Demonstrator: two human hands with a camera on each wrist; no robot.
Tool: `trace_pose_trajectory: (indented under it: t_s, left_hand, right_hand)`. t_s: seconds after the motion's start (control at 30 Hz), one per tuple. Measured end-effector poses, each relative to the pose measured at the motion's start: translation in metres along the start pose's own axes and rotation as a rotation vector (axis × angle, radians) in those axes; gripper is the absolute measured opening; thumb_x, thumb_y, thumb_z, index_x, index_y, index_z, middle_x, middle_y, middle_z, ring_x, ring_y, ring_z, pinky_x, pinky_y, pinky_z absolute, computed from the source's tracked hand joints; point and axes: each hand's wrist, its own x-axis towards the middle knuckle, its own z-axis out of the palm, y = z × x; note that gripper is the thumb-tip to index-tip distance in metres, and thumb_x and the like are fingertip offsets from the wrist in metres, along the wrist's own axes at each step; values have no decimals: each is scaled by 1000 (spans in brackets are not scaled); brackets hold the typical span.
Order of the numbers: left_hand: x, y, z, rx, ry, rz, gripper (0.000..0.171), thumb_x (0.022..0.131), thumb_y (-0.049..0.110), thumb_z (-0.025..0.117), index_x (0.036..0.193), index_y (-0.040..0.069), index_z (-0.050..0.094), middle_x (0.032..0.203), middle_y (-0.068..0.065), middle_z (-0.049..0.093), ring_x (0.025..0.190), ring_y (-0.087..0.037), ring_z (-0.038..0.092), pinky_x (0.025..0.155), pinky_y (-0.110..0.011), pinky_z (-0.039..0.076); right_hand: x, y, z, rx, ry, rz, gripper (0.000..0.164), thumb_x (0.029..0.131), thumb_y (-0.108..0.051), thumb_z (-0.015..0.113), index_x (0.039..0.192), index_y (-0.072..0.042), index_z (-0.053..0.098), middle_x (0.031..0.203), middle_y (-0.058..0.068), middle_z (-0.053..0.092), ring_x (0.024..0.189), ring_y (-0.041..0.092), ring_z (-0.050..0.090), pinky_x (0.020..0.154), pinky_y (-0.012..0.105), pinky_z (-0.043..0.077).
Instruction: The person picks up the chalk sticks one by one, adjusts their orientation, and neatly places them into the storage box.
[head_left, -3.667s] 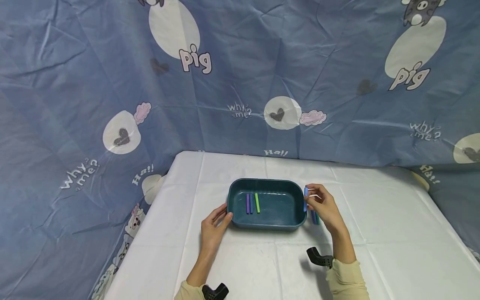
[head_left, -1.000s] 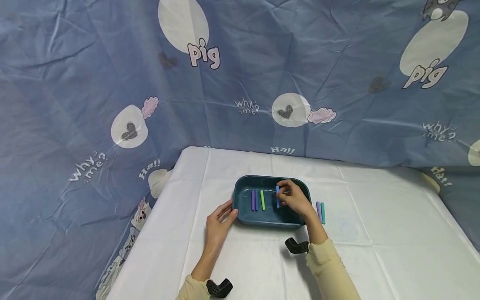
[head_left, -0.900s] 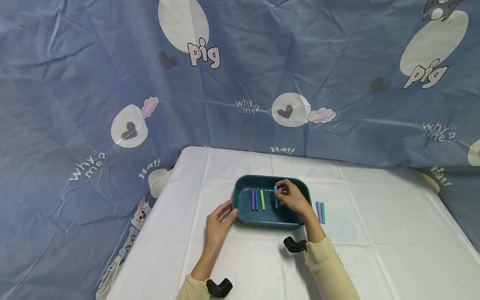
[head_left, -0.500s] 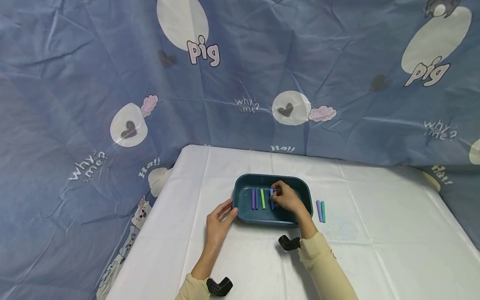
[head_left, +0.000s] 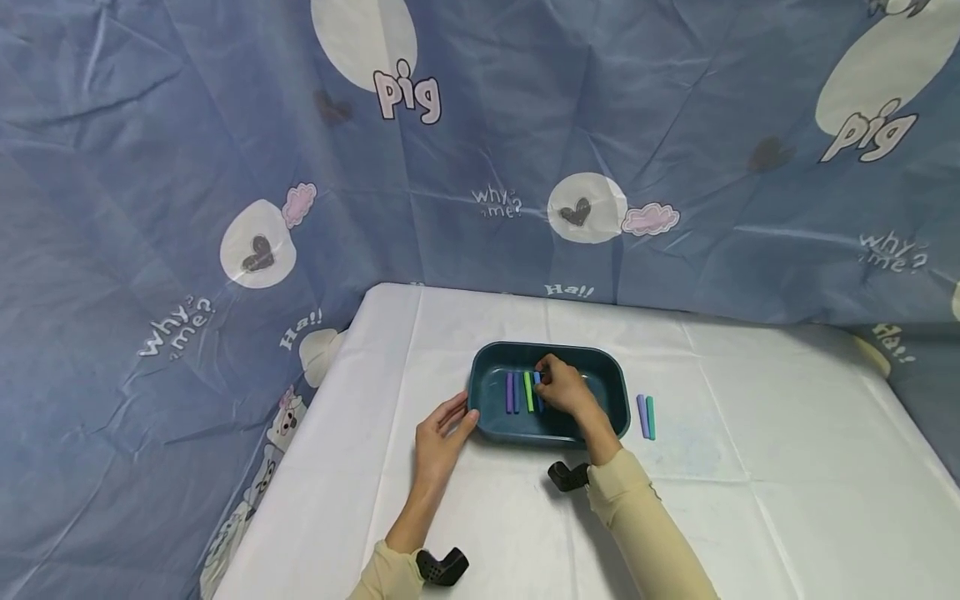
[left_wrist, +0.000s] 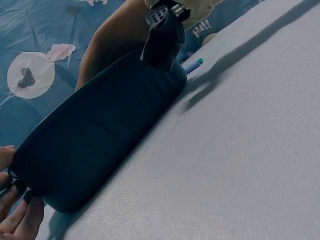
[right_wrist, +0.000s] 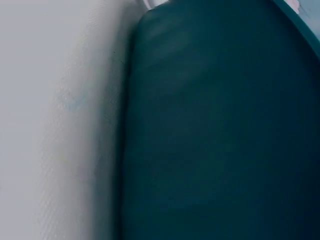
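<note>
In the head view my right hand (head_left: 567, 392) pinches a blue chalk stick (head_left: 537, 380) inside the dark teal tray (head_left: 551, 439), just right of a light green chalk stick (head_left: 528, 392). Left of the green one lie a purple chalk stick (head_left: 510, 392) and a dark blue one (head_left: 517, 392), roughly parallel. My left hand (head_left: 440, 442) grips the tray's near left corner; its fingers (left_wrist: 31, 217) show at the left wrist view's edge. The right wrist view is filled by the tray's outer wall (right_wrist: 215, 125) and white cloth; the hand is hidden there.
Right of the tray, a violet-blue chalk stick (head_left: 642, 417) and a teal one (head_left: 651, 417) lie side by side on the white cloth (head_left: 787, 433). Faint blue smudges mark the cloth beyond them. A patterned blue curtain (head_left: 480, 142) hangs behind the table.
My right hand has carried the blue chalk stick from beyond the tray's right rim leftwards, to beside the green stick. The left hand stays at the tray's left corner.
</note>
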Motion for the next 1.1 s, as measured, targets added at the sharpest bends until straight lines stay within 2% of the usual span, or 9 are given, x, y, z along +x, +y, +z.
trace_pose_trajectory:
  t_s: [0.23,0.37,0.57,0.67,0.8,0.97,1.1]
  left_hand:
    - [1,0,1,7,-5,1,44,82,22,74,122,8,63,122,-14,65,114,-27,62,88,-14,50]
    - [1,1,2,8,-6,3,44,81,23,75,121,9,63,122,-12,65,113,-24,62,88,-15,50]
    - [0,4,1,-4,-9,-8,43,82,18,74,122,6,63,123,-14,64,114,-26,61,89,-14,49]
    - [-3,14,1,-6,-15,-14,43,83,14,73,122,2,61,123,-17,63,115,-30,60,88,-14,50]
    - [-5,25,1,-5,-30,-14,44,84,10,72,124,-4,59,125,-21,61,116,-35,59,87,-13,50]
    - [-2,15,0,-29,-24,-30,44,83,12,73,123,-1,60,125,-20,61,117,-32,59,86,-12,50]
    - [0,5,0,-23,-16,-27,45,83,17,73,123,3,61,125,-17,62,116,-28,60,87,-12,49]
  right_hand:
    - [4,-5,3,-104,33,-7,27,80,-5,64,107,-2,61,87,12,65,78,24,60,72,41,50]
    - [4,-7,4,-109,15,-10,27,82,-5,63,109,-1,61,88,13,65,79,23,59,74,41,49]
    - [3,-7,6,-94,-4,8,29,84,-5,61,113,-2,61,90,12,64,78,22,57,71,38,49]
    - [2,-5,6,-48,-21,14,31,85,-3,59,115,-2,59,92,13,64,74,20,59,66,34,48]
    - [0,-1,6,84,-53,13,34,85,2,54,119,0,56,93,17,64,70,18,63,62,31,54]
    - [-5,1,2,202,-69,-17,36,85,5,50,120,3,52,92,18,62,70,17,63,63,30,57]
    - [-11,2,-2,281,-65,-36,34,88,3,51,122,5,51,92,16,59,72,18,62,62,31,58]
